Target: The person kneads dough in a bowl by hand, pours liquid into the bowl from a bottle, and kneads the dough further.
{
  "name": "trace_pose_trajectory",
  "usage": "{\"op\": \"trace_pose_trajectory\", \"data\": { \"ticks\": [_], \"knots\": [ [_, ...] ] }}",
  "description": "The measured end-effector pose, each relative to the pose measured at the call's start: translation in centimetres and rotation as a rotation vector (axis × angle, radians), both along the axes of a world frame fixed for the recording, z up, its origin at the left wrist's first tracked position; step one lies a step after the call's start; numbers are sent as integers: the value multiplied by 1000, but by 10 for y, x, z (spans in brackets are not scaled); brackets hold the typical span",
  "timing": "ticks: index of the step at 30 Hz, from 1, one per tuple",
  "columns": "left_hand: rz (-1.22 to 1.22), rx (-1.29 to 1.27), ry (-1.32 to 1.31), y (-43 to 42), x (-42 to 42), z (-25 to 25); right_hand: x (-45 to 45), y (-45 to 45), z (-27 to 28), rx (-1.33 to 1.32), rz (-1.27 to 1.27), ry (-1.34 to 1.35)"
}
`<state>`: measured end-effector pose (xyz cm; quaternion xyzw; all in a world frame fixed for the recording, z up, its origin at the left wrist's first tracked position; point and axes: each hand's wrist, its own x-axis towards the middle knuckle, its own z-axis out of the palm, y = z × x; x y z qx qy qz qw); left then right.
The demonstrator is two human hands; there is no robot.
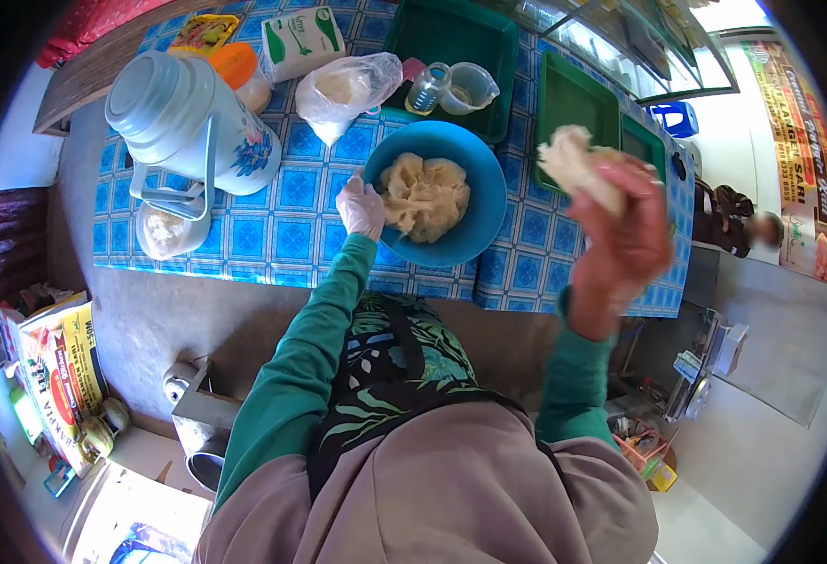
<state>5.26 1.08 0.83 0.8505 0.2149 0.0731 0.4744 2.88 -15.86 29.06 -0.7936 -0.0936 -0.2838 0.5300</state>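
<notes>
A blue bowl (493, 202) stands near the table's front edge with a mass of pale, sticky dough (425, 195) inside. My left hand (361, 209), whitish as if gloved or coated, holds the bowl's left rim. My right hand (625, 226) is raised to the right of the bowl, above the table's front, and is blurred by motion. Its fingers are closed around a soft whitish lump (571, 160) that looks like dough, though blur hides its exact kind.
Left of the bowl stand a large flowered thermos (197, 122) and a tub of white stuff (169, 233). Behind are a plastic bag of white powder (343, 94), a glass jar (428, 89), a measuring cup (471, 87) and green trays (578, 94). Another person (738, 221) is far right.
</notes>
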Motion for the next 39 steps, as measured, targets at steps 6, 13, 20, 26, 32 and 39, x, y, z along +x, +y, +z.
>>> {"op": "trace_pose_trajectory", "data": {
  "ticks": [6, 13, 20, 26, 32, 39],
  "knots": [
    [-43, 22, 91, 1, -6, 5, 7, 10, -231, -1157, 122, 133],
    [-54, 40, 68, 0, 2, 2, 43, 1, -134, -557, 389, 362],
    [-11, -51, -4, 1, -4, 4, 49, 15, -188, -1435, 717, 764],
    [12, -76, 45, 1, -3, 7, 153, 106, -129, -717, 500, 60],
    [-25, -99, 45, 4, -4, 7, 216, 157, -246, -1050, 499, 51],
    [-4, -97, 2, 3, -3, 2, 242, 173, -276, -1149, 525, 223]
  ]
}}
